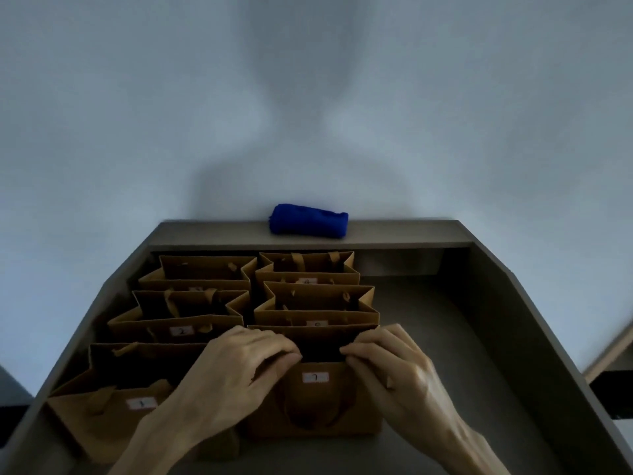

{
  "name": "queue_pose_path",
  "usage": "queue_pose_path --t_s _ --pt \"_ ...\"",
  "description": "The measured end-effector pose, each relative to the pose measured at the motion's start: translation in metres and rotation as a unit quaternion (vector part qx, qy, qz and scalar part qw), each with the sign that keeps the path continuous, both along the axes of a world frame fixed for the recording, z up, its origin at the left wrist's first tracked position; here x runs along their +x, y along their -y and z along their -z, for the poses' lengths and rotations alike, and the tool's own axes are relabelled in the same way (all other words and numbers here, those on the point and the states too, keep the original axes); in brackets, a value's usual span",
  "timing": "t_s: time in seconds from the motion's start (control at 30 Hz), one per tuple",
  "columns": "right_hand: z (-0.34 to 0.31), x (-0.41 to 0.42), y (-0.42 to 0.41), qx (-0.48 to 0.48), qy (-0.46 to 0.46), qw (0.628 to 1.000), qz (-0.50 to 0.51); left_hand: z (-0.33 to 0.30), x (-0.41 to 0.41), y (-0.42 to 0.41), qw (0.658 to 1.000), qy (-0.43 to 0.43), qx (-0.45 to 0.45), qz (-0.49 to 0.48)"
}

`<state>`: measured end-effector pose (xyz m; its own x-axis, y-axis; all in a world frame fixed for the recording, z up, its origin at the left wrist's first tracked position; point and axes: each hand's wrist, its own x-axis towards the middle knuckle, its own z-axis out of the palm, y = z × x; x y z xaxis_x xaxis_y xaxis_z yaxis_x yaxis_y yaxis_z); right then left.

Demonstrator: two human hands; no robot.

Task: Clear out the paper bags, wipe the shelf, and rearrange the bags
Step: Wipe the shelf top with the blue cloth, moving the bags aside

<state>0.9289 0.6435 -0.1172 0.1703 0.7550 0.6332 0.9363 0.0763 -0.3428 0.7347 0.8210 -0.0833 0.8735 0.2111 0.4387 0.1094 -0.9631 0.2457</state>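
Several brown paper bags with numbered white labels stand in two rows on a grey shelf (445, 323). The nearest bag in the right row, labelled 7 (317, 402), has its front rim pinched by both hands. My left hand (239, 365) grips the rim left of the label and my right hand (387, 361) grips it on the right. Bag 1 (113, 409) stands at the near left, bag 2 (171, 329) behind it. A rolled blue cloth (308, 221) lies on the shelf's back ledge.
Grey side walls (534, 320) slope along both sides of the shelf. The right half of the shelf floor holds no bags. A pale wall rises behind the ledge. A dark object (613, 392) sits off to the far right.
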Motion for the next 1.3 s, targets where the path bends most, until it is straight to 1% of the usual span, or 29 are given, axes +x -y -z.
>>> queue_pose_path --t_s 0.07,0.17,0.3,0.37,0.47,0.57,0.63,0.7,0.77,0.8,0.93,1.13,1.2,1.3 --pt "-0.014 0.009 -0.007 0.016 -0.003 1.000 -0.002 -0.013 0.007 -0.011 0.999 0.005 -0.048 0.011" --pt "-0.032 0.030 -0.026 0.009 -0.024 0.999 -0.027 -0.037 0.027 -0.030 0.987 0.014 -0.152 0.042" --pt "-0.048 0.069 -0.071 -0.050 -0.052 0.997 0.004 -0.063 0.069 -0.063 0.979 0.054 -0.193 0.027" --pt "-0.054 0.087 -0.100 -0.072 -0.068 0.995 0.020 -0.066 0.094 -0.086 0.981 0.061 -0.182 0.003" --pt "-0.065 0.106 -0.139 -0.096 -0.076 0.992 0.037 -0.057 0.130 -0.125 0.989 0.051 -0.128 -0.046" --pt "-0.077 0.121 -0.172 -0.133 -0.027 0.987 0.083 -0.047 0.157 -0.156 0.992 0.005 -0.067 -0.106" --pt "-0.082 0.128 -0.191 -0.166 -0.003 0.981 0.096 -0.041 0.168 -0.171 0.988 -0.030 -0.077 -0.130" --pt "-0.081 0.132 -0.209 -0.228 0.001 0.969 0.096 -0.033 0.176 -0.181 0.981 -0.075 -0.112 -0.137" --pt "-0.074 0.133 -0.222 -0.277 0.000 0.956 0.099 -0.026 0.184 -0.186 0.979 -0.100 -0.110 -0.140" --pt "-0.070 0.134 -0.226 -0.283 0.003 0.953 0.108 -0.024 0.186 -0.188 0.979 -0.099 -0.102 -0.143" --pt "-0.066 0.139 -0.234 -0.269 -0.002 0.955 0.129 -0.021 0.190 -0.195 0.983 -0.074 -0.080 -0.145" --pt "-0.064 0.136 -0.231 -0.243 0.013 0.960 0.136 -0.028 0.188 -0.192 0.986 -0.044 -0.091 -0.134" --pt "-0.064 0.136 -0.224 -0.233 0.020 0.963 0.131 -0.030 0.186 -0.187 0.987 -0.028 -0.097 -0.125" --pt "-0.063 0.136 -0.205 -0.202 0.002 0.975 0.098 -0.034 0.181 -0.173 0.988 0.006 -0.122 -0.098"
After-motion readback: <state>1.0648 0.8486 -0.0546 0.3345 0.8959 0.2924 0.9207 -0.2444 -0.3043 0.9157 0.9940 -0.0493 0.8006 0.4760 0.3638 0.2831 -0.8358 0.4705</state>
